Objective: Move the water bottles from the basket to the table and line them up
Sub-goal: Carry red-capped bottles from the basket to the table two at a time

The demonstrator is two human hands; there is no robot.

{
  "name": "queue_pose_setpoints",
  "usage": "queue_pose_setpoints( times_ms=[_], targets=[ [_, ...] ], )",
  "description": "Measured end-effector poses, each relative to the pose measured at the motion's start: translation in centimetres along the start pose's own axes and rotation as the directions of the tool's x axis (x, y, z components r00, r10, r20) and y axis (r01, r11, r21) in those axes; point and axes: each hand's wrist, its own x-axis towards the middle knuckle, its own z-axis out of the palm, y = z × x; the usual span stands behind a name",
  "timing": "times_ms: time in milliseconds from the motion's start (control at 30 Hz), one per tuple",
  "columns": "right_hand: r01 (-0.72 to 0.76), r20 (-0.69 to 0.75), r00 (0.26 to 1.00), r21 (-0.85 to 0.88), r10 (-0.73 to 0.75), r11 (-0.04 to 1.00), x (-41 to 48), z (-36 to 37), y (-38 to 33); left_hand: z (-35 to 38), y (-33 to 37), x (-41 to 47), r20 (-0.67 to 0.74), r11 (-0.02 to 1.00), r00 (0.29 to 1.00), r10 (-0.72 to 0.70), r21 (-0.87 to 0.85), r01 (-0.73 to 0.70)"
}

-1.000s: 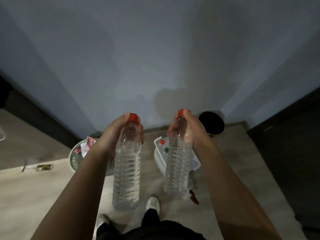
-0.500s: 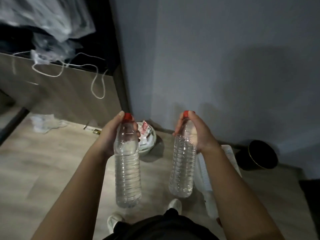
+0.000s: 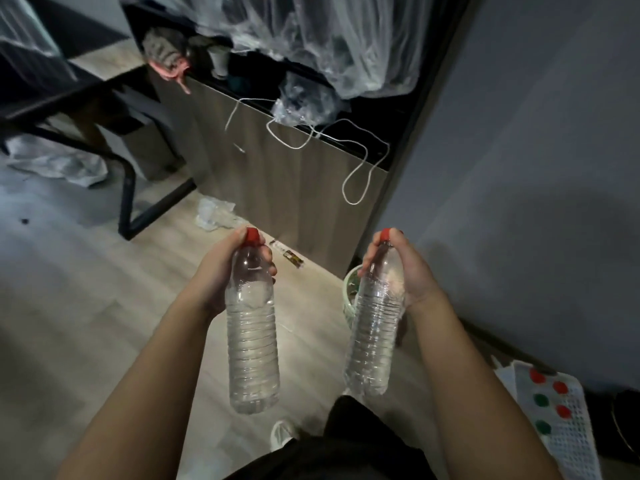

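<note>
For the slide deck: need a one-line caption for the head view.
Head view: left hand grips the left bottle, right hand the right bottle, both by the neck above the floor; white basket at lower right.

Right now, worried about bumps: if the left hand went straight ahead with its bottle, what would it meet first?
Likely the wooden cabinet front; nothing shows between it and the left hand gripping its bottle, though depth is hard to judge.

Cord hangs down cabinet front; plastic bags above; crumpled plastic on floor; bowl beside wall.
</note>
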Motion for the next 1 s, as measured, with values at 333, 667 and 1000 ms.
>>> queue_pose_setpoints(
  times_ms=[333,667,1000],
  targets=[
    [-0.077,0.158,0.983,-0.098,0.092,0.992,8.9,6.4,2.3,-7.9,3.3,1.3,-0.279,0.997,0.957,0.078,0.024,-0.074],
    [-0.184,0.184,0.963,-0.082,0.196,0.98,25.3,15.6,4.7,-18.7,10.3,9.5,-0.426,0.997,0.902,0.069,-0.008,-0.08],
    [-0.282,0.377,0.859,-0.214,0.345,0.935,37.4,25.4,5.1,-27.1,16.2,13.8,-0.51,0.975,0.856,0.086,-0.132,-0.177]
  ],
)
